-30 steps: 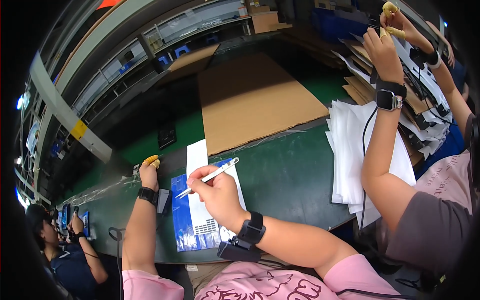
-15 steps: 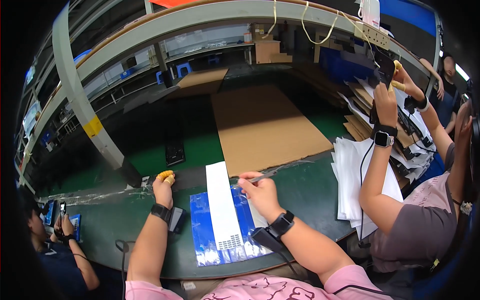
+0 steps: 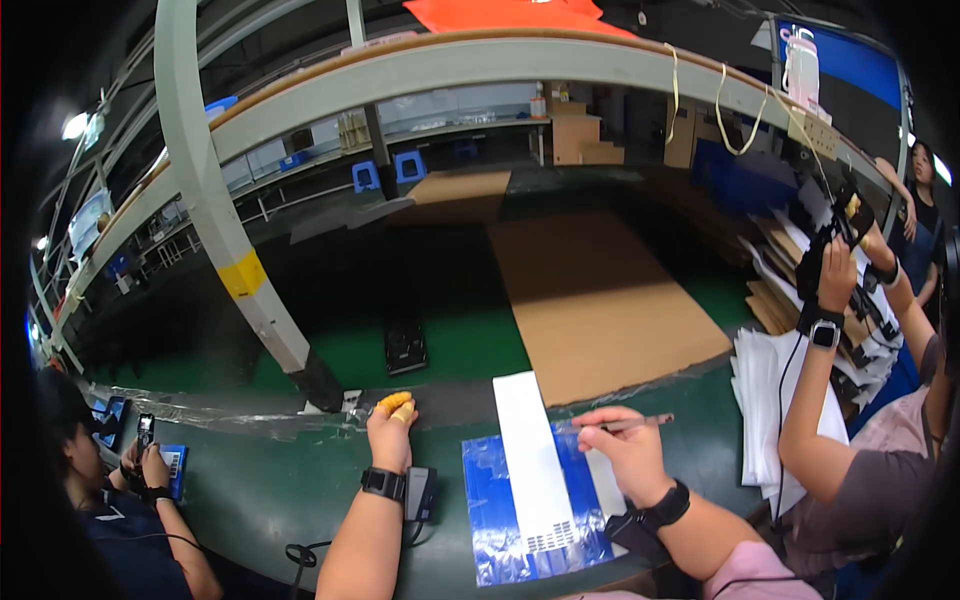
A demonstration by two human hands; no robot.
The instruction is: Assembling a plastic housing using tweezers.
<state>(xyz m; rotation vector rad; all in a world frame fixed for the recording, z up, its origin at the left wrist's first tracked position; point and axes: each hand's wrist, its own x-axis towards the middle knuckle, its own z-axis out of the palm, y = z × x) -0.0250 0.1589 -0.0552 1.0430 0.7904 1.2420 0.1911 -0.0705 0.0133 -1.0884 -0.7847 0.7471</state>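
My left hand (image 3: 391, 437), with yellow finger covers on some fingertips, is closed above the bench edge. What it holds, if anything, is hidden. In my right hand (image 3: 632, 455) is a slim grey pointed tool (image 3: 650, 421), tweezers or a pen; its thin tip points left. Below and between my hands lies a blue plastic-wrapped packet (image 3: 485, 510). A long white paper strip (image 3: 530, 450) lies across the packet, with small dark printed blocks at its near end. The tool's tip is just right of the strip; I cannot tell whether it touches anything.
A large cardboard sheet (image 3: 610, 300) lies beyond the packet, and a black flat object (image 3: 405, 345) lies left of it. White sheets (image 3: 765, 410) are stacked at the right. Co-workers stand on both sides, and a grey post (image 3: 235, 240) rises at the left.
The view has shifted, so bench and packet appear further right and lower. My right hand still holds the slim tool, now turned more level. My left hand stays closed.
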